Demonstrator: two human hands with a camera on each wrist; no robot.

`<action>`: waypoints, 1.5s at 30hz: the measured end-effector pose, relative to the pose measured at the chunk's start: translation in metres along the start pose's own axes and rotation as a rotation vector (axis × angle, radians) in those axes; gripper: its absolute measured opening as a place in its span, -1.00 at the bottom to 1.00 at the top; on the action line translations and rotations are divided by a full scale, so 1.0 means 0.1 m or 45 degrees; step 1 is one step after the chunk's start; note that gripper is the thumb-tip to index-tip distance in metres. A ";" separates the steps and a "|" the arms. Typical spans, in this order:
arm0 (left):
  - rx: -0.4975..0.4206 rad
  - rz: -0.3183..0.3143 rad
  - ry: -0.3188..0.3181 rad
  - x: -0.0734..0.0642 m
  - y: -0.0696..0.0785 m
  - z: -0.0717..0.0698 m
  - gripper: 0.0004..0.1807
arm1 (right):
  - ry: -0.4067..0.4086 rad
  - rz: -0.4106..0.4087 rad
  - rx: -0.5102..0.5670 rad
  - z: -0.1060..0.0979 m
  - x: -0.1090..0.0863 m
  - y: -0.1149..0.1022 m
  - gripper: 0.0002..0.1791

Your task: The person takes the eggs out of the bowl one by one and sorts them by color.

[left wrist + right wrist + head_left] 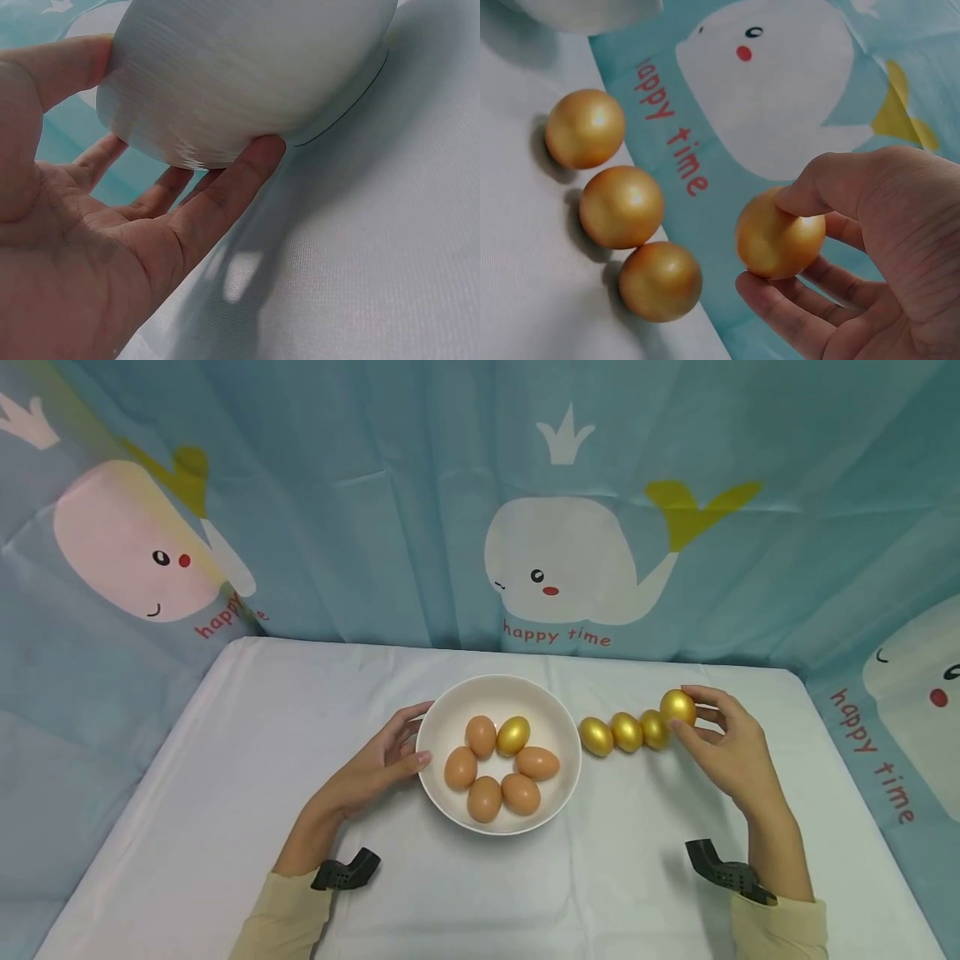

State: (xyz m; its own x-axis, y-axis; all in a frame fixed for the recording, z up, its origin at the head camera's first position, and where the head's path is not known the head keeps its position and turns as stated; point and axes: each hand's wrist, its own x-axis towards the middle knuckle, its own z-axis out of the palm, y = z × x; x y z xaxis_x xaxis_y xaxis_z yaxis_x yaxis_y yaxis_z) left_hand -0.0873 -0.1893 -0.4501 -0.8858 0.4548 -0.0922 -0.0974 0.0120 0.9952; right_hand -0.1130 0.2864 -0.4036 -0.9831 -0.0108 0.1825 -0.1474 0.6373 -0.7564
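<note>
A white bowl [495,689] on the white cloth holds several brown eggs [484,799] and one golden egg [513,736]. My left hand [378,764] holds the bowl's left side, thumb near the rim and fingers spread against the outer wall, as the left wrist view shows. Three golden eggs [626,732] lie in a row right of the bowl. Beyond the end of that row, my right hand [731,747] pinches another golden egg [780,234] between thumb and fingers, raised off the cloth. The right wrist view shows the three lying eggs [622,208] apart from the held one.
A white cloth [480,902] covers the table. Behind it and along both sides hangs a blue curtain [337,527] printed with whales. A black strap mount [345,870] sits on the left wrist, another mount [727,870] on the right.
</note>
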 end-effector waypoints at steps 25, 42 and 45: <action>-0.038 0.023 -0.027 0.02 -0.02 -0.02 -0.18 | -0.017 0.155 -0.010 -0.03 0.04 0.38 -0.42; -0.023 0.022 -0.027 0.02 -0.02 -0.02 -0.18 | -0.070 0.185 -0.121 0.00 0.04 0.46 -0.42; -0.020 0.023 -0.032 0.02 -0.02 -0.02 -0.18 | -0.075 0.181 -0.134 0.01 0.04 0.48 -0.42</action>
State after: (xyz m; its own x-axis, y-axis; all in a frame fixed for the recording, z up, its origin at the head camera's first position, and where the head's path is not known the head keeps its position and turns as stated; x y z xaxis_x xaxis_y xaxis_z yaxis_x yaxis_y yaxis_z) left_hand -0.0900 -0.1904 -0.4526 -0.8759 0.4768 -0.0735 -0.0891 -0.0102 0.9960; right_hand -0.1245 0.3158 -0.4401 -0.9983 0.0421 0.0393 0.0024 0.7127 -0.7014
